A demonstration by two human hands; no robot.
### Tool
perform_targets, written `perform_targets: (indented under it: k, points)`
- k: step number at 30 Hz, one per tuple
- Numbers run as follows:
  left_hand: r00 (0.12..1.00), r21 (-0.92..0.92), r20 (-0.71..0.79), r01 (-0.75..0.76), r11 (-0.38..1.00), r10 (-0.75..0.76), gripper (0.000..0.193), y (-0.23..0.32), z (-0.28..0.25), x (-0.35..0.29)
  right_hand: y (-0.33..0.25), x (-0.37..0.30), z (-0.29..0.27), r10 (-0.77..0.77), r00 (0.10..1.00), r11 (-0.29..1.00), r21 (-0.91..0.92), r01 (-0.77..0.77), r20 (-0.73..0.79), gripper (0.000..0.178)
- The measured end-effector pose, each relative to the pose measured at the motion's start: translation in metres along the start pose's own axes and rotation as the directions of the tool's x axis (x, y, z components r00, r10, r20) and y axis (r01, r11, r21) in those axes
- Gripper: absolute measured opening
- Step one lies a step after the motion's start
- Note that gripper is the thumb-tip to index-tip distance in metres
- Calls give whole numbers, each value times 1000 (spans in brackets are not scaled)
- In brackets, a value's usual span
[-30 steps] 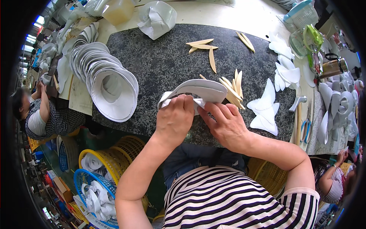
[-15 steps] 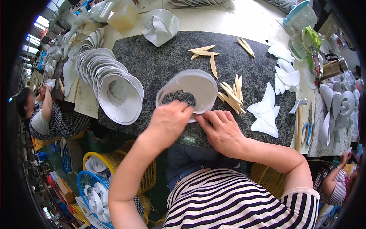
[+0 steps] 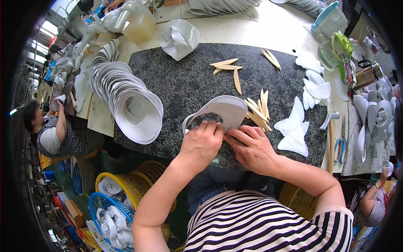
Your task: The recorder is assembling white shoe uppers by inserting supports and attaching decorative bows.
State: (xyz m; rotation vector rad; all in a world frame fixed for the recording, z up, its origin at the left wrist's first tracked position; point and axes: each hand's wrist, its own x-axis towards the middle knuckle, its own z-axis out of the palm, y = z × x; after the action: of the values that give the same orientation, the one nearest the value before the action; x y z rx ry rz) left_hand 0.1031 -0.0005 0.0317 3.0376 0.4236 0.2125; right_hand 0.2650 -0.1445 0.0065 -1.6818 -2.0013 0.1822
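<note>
A curved, ring-shaped white piece that looks like a shoe upper point(image 3: 231, 110) is held near the front edge of the dark speckled slab point(image 3: 180, 82). My left hand point(image 3: 202, 143) is closed on its near left rim, fingers curled over the edge. Pinching the near right rim is my right hand point(image 3: 251, 147), its fingertips close beside the left ones. What lies under the fingertips is hidden. Just past my right hand lie several thin pale-yellow crescent strips point(image 3: 259, 111). To the left leans a long stack of similar white pieces point(image 3: 138, 115).
White cut pieces point(image 3: 292, 130) lie right, beside a hammer point(image 3: 331, 134) and blue-handled scissors point(image 3: 341, 147). A white bowl-shaped holder point(image 3: 180, 40) stands at the back. Yellow point(image 3: 121, 178) and blue baskets point(image 3: 93, 206) stand on the floor at left. A co-worker point(image 3: 63, 130) sits far left.
The white shoe upper has tipped up and its opening looks narrower. Both hands have shifted slightly right and nearer in the picture, still gripping the near rim. The whole view has shifted a little.
</note>
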Motion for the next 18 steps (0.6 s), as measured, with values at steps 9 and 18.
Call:
perform_targets:
  k: [9, 18]
  points:
    - [956, -96, -157, 233, 968, -246, 8, -1, 5, 9, -3, 5, 1, -54, 998, 992, -116, 48, -44, 52]
    - [981, -163, 27, 192, 968, -190, 16, 1, -6, 9, -3, 6, 1, -77, 997, 994, -71, 77, 13, 51]
